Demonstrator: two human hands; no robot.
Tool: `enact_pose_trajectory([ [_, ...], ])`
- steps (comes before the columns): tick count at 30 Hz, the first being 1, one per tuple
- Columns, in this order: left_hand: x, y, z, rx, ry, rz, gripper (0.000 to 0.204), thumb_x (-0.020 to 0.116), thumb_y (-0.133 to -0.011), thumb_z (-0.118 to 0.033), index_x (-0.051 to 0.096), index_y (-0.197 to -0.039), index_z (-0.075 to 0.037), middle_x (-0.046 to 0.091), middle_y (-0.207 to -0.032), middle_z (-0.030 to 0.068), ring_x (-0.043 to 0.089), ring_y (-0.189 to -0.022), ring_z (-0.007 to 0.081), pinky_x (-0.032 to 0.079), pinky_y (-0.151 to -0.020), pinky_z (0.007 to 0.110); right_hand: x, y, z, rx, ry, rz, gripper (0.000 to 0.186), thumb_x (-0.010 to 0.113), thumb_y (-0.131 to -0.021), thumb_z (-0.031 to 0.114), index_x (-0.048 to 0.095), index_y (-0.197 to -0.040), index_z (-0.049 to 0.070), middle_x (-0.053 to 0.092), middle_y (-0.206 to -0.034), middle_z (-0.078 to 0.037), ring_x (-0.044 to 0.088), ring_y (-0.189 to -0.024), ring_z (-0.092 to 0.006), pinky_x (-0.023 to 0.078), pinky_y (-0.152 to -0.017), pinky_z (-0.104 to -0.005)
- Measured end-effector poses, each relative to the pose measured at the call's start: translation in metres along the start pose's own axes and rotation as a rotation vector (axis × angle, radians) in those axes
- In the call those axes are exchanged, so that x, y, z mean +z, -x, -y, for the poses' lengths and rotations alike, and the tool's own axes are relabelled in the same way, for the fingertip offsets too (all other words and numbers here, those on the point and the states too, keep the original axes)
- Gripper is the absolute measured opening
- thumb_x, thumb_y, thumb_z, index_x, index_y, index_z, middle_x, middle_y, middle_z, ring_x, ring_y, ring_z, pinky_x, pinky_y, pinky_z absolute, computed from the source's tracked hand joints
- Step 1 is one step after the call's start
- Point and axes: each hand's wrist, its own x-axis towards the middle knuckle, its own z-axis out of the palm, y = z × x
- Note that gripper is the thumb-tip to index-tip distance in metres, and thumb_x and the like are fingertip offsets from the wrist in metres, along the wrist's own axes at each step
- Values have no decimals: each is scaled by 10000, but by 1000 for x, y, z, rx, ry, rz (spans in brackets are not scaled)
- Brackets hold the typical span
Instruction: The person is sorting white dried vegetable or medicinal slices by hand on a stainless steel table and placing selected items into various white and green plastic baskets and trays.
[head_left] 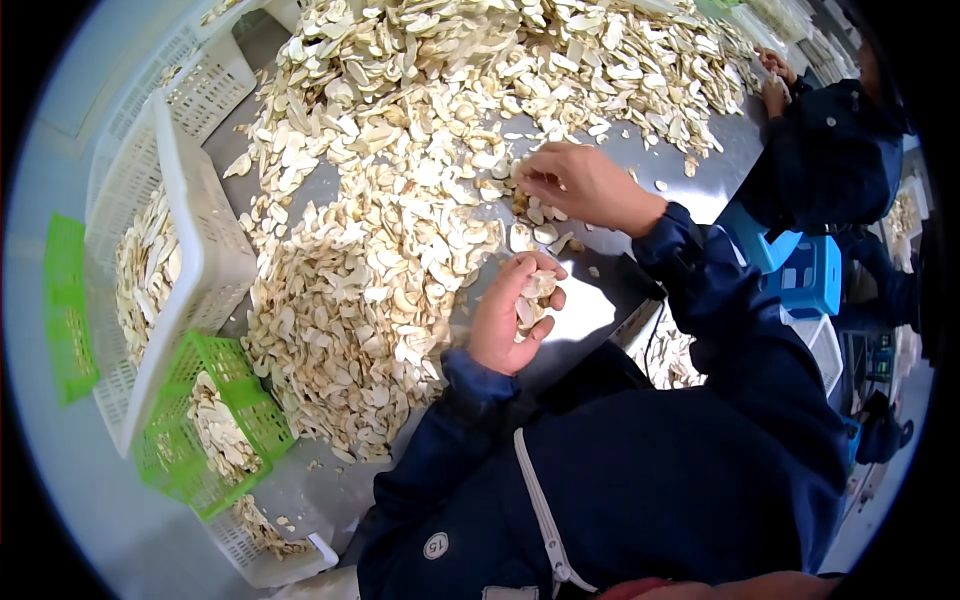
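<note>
Pale dried slices [385,240], with cream faces and brownish edges, lie heaped across the metal table. My left hand [508,318] is palm up close to my body, its fingers curled round several slices [535,298]. Beyond it and to the right, my right hand [598,188] reaches over a small group of slices [540,212] at the heap's edge. Its fingers are bent and drawn together at the tips. Whatever they pinch is hidden.
On the left stand a large white perforated crate [205,225] and a green basket [250,400], both holding slices. A white tray [270,570] sits at lower left. A co-worker's hands [775,80] are at the far right of the heap. Blue plastic stools [805,275] stand on the right.
</note>
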Motion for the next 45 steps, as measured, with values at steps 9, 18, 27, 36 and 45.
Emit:
enact_pose_trajectory([
  [9, 1, 1, 1, 17, 42, -2, 256, 497, -1054, -314, 561, -1077, -66, 584, -1063, 105, 578, -799, 169, 406, -419, 204, 39, -53, -7, -119, 274, -150, 189, 689, -906, 270, 666, -954, 88, 677, -881, -100, 658, -811, -341, 522, -696, -432],
  [18, 6, 3, -2, 61, 25, -77, 393, 423, -1074, -414, 613, -1119, -72, 655, -1043, 103, 635, -823, 203, 440, -409, 224, -15, 25, 36, 180, -534, 66, 290, 710, -952, 294, 673, -1137, 74, 708, -934, -53, 653, -825, -119, 519, -697, -290],
  [27, 3, 1, 2, 4, 16, -38, 370, 448, -1063, -413, 611, -1095, -83, 650, -1048, 93, 633, -832, 201, 445, -420, 217, -36, 95, -44, 607, 145, -110, 524, 777, -851, 292, 606, -1307, 98, 611, -1088, -145, 654, -849, -284, 540, -784, -380],
  [36, 4, 5, 1, 26, -5, -12, 349, 478, -1059, -409, 583, -1117, -82, 638, -1070, 88, 626, -850, 184, 435, -419, 208, -7, 29, -2, 203, -201, -24, 224, 690, -929, 166, 706, -1126, 61, 704, -960, -109, 690, -868, -305, 549, -784, -369],
  [45, 4, 4, 0, -9, -81, 0, 280, 567, -1030, -379, 571, -1078, -104, 605, -1074, 72, 607, -852, 162, 415, -439, 203, -11, 9, -10, 339, 15, 142, 279, 701, -880, 232, 725, -1110, 76, 717, -972, -134, 692, -830, -341, 545, -742, -402],
])
